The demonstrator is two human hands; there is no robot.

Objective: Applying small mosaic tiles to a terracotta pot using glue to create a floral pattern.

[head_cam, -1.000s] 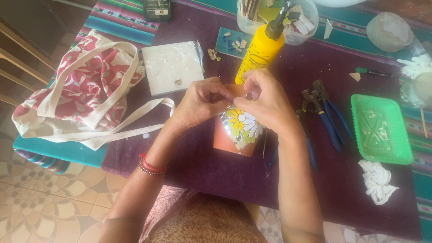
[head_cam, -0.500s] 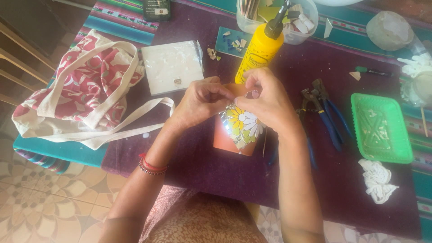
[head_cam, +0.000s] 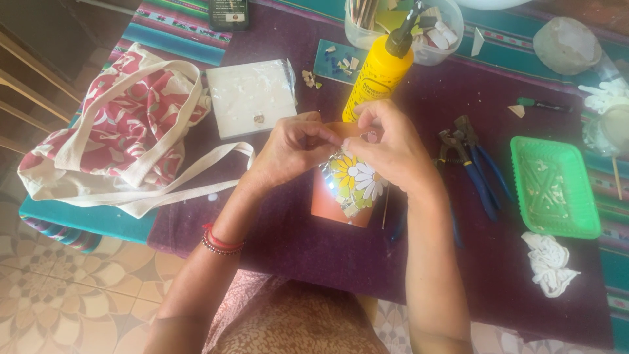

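Both hands meet over the top of a terracotta pot (head_cam: 327,203), fingertips pressed together at its rim. The left hand (head_cam: 288,147) curls in from the left, thumb and forefinger pinched toward the right hand (head_cam: 386,147); whether a small tile piece lies between those fingertips is too small to tell. The right hand arches over the pot's upper edge, its fingers bent down and touching the pot. The pot lies tilted on a purple cloth (head_cam: 295,255), near the front edge of the table, its side covered with a mosaic of white and yellow daisies (head_cam: 357,180) facing up.

Just behind the hands stands a yellow glue bottle (head_cam: 379,75) with a dark nozzle. Behind it is a clear tub (head_cam: 445,46) of tile scraps, and to its left a teal tile (head_cam: 335,62) with loose chips on it. A white square tile (head_cam: 252,97) lies left of the hands, and further left a red and white tote bag (head_cam: 108,131) with cream straps that trail toward the left forearm. A red bead bracelet (head_cam: 219,241) circles the left wrist.

To the right of the pot lie blue-handled nippers (head_cam: 475,167), close beside the right wrist. Beyond them sits a green tray (head_cam: 553,190), with a crumpled white rag (head_cam: 549,262) in front of it.
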